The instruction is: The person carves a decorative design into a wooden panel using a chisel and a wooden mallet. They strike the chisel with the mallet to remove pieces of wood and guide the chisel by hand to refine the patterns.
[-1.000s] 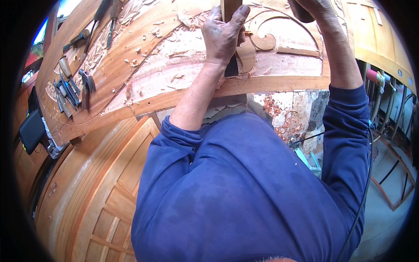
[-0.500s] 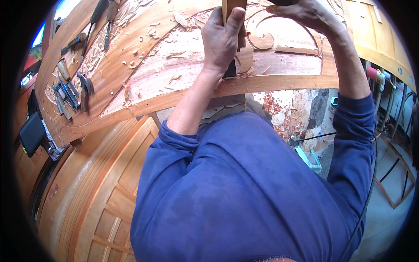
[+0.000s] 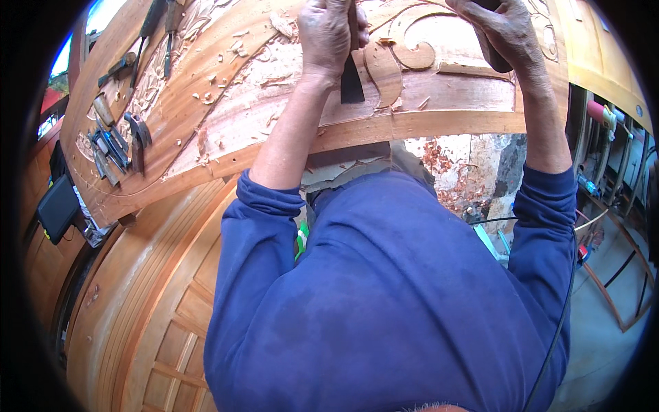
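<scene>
My left hand (image 3: 324, 44) is wrapped around a broad flat chisel, at the top edge of the picture. The chisel's dark blade (image 3: 351, 84) points toward me, low over the carved wooden panel (image 3: 473, 93); whether its edge touches the wood I cannot tell. Farther right, my right hand (image 3: 504, 34) is closed on a dark, rounded wooden tool (image 3: 493, 53), whose upper part is cut off or hidden by my fingers. Between the hands lies a raised carved scroll (image 3: 414, 56), with a curved leaf-like piece (image 3: 384, 75) beside the blade.
Several carving tools (image 3: 110, 147) lie at the panel's left end, with a hammer-like tool (image 3: 137, 137) beside them. Longer-handled chisels (image 3: 169, 44) lie farther back. Wood shavings (image 3: 237, 48) litter the panel. Below left stands a panelled door (image 3: 182, 343). A cable (image 3: 559, 329) hangs by my right arm.
My left hand has shifted left, and the chisel's blade now shows more fully. My right hand has moved right and turned, bringing the dark tool's rounded end into view.
</scene>
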A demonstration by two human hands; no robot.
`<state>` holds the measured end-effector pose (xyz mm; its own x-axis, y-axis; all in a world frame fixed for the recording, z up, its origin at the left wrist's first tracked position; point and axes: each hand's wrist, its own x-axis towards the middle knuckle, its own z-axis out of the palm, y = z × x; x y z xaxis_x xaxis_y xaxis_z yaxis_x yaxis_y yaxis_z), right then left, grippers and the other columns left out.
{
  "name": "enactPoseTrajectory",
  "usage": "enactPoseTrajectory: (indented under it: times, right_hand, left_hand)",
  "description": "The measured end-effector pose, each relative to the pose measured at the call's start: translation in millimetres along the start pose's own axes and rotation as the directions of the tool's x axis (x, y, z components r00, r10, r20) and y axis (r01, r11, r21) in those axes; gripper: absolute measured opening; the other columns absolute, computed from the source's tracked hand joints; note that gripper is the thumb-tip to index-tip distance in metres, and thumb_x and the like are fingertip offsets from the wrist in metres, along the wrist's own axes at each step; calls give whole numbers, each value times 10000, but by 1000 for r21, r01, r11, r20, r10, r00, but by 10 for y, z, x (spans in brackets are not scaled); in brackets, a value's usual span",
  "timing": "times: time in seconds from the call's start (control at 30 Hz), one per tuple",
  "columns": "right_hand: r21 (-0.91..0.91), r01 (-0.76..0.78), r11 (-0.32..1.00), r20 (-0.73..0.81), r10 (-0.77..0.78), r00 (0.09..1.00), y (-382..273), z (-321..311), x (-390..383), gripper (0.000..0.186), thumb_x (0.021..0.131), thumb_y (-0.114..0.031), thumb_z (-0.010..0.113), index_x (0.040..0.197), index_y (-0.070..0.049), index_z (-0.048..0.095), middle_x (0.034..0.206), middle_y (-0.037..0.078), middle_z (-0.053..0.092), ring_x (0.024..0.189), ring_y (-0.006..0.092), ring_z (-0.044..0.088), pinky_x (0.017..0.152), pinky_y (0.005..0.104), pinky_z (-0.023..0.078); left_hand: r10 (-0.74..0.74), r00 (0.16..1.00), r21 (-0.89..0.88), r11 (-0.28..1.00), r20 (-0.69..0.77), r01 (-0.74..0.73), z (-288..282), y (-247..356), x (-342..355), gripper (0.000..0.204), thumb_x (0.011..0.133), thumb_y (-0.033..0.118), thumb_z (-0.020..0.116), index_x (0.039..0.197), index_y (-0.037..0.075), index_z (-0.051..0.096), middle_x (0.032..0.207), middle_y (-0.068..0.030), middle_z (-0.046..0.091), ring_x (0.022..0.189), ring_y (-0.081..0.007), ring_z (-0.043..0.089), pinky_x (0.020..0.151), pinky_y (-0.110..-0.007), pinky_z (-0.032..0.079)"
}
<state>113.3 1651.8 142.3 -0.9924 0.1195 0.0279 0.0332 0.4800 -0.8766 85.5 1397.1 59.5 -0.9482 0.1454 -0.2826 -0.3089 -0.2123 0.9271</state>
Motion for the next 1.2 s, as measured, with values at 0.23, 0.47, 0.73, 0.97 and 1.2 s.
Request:
enactPoseTrajectory:
  times: [0.23,0.47,0.73,0.97,1.2]
  right_hand:
    - [151,108,983,-80,-96,992,-228,88,274,765,894,-45,767,1593,6,460,1351,138,645,1218,226,617,1065,346,517]
    - [-480,110,871,298,44,953,-585,100,380,784,889,-121,771,1612,-36,480,1415,223,685,1311,259,637,1122,347,503]
    - [-229,188,955,454,-66,889,66,329,549,934,852,-132,860,1657,-12,401,1526,225,599,1411,297,561,1208,391,446]
    - [-117,18,993,13,-16,1000,-306,317,522,884,884,-98,843,1638,25,398,1443,213,626,1292,256,618,1104,355,500]
    - [-226,187,956,389,-87,917,-169,504,458,749,890,-4,749,1592,-33,488,1485,138,646,1365,215,595,1140,355,480]
  left_hand:
    - [135,984,18,990,117,-138,128,-34,-59,425,1093,509,661,995,96,655,600,8,568,453,-90,529,427,-250,405]
    - [139,975,-63,989,170,-130,89,-80,-74,319,1097,386,699,1086,73,640,597,19,570,453,-72,502,425,-254,385]
    - [114,982,-16,993,153,-113,-19,-108,-178,322,1091,406,705,1047,93,639,620,34,571,469,-66,517,429,-250,406]
    - [152,985,-95,985,85,-144,-89,-2,-78,343,1093,448,687,1032,114,638,588,38,553,434,-63,491,411,-241,382]
    - [205,975,-24,979,84,-204,-121,-53,-169,318,1094,407,700,1056,99,631,603,35,555,451,-59,483,421,-243,367]
